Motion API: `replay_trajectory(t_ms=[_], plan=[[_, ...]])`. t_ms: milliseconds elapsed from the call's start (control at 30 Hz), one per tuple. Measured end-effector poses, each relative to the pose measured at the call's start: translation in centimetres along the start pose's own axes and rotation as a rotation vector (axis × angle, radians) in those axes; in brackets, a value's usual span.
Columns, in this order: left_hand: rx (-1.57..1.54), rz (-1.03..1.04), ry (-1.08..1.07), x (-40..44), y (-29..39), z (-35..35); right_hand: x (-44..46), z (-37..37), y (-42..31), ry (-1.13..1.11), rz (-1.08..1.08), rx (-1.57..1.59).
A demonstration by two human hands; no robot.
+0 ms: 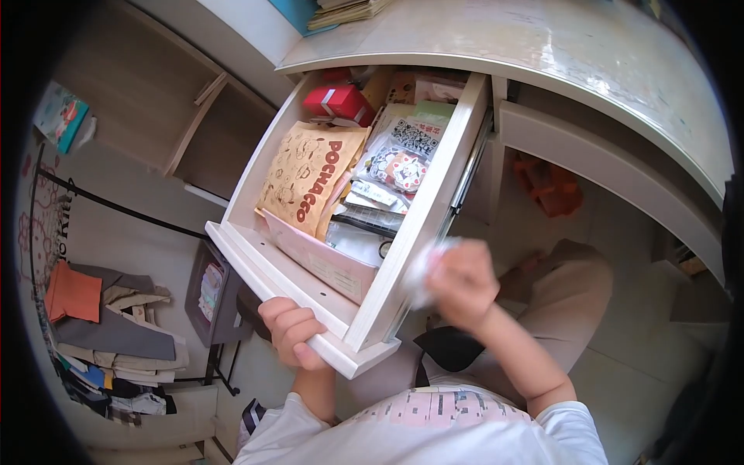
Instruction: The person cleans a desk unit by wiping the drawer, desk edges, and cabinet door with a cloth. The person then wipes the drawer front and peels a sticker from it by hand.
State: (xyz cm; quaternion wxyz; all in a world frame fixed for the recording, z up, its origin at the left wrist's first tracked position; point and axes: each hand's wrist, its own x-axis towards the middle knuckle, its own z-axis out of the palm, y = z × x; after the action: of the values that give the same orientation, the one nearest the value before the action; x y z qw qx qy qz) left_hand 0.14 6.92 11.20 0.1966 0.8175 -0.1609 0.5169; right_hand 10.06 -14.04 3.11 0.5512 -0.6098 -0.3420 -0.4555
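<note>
A white drawer stands pulled out from under the desk. My left hand is wrapped over the top of its front edge. Beside the drawer's right wall, my right hand is closed on a white cloth or wipe, blurred by motion; I cannot tell whether it touches the wall. Inside lie a brown Pochacco paper bag, a red box with a pale ribbon, a pink folder and a clear bag with round stickers.
The glossy desk top spans the back. An orange object lies on the floor beneath it. On the left are a wooden shelf, a grey bin and folded clothes. A metal rail runs along the drawer's side.
</note>
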Motion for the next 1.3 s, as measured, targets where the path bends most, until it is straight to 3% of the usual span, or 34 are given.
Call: replay_trajectory(t_ms=[67,133,200,300,400,567,700,733,800,900,1000,1067,1167,1300], plan=[[-0.003,0.011,0.003,0.1,0.0,0.1,1.0,-0.7,2.8,0.020,0.382,-0.074],[-0.002,0.010,0.005,0.0,0.0,0.1,2.1,-0.8,2.3,0.039,0.529,-0.052],[0.008,0.008,0.001,0.0,0.0,-0.1,1.5,0.4,-0.2,0.051,0.411,-0.053],[0.003,-0.001,0.010,-0.1,-0.1,0.2,-1.2,1.8,-5.3,0.052,0.441,0.191],[0.000,-0.015,0.024,-0.2,0.1,0.1,-2.6,1.0,-8.9,-0.167,0.302,0.367],[-0.030,-0.004,0.069,-0.1,0.0,0.5,-2.0,-0.4,-5.3,-0.203,0.002,0.105],[-0.014,0.002,0.054,-0.1,0.0,0.4,0.6,-0.4,0.6,-0.006,0.308,-0.101],[-0.022,0.006,0.061,-0.1,0.0,0.5,1.8,-0.6,1.3,0.033,0.474,-0.103],[-0.014,0.013,0.056,0.0,-0.1,0.4,2.0,0.1,0.9,0.029,0.594,-0.004],[-0.013,0.022,0.056,-0.1,-0.2,0.5,-2.2,1.7,-2.4,0.064,0.435,0.123],[-0.017,0.017,0.050,-0.2,-0.3,0.4,-4.8,1.6,-8.2,-0.112,0.374,0.334],[-0.017,0.008,0.038,-0.4,-0.1,0.4,-4.7,1.2,-8.6,-0.132,0.368,0.308],[-0.016,0.007,0.054,-0.2,-0.1,0.4,-2.9,0.3,-4.0,-0.191,-0.114,0.158],[-0.012,0.031,0.038,-0.1,-0.2,0.3,-0.1,-0.1,2.1,0.053,0.290,-0.176]])
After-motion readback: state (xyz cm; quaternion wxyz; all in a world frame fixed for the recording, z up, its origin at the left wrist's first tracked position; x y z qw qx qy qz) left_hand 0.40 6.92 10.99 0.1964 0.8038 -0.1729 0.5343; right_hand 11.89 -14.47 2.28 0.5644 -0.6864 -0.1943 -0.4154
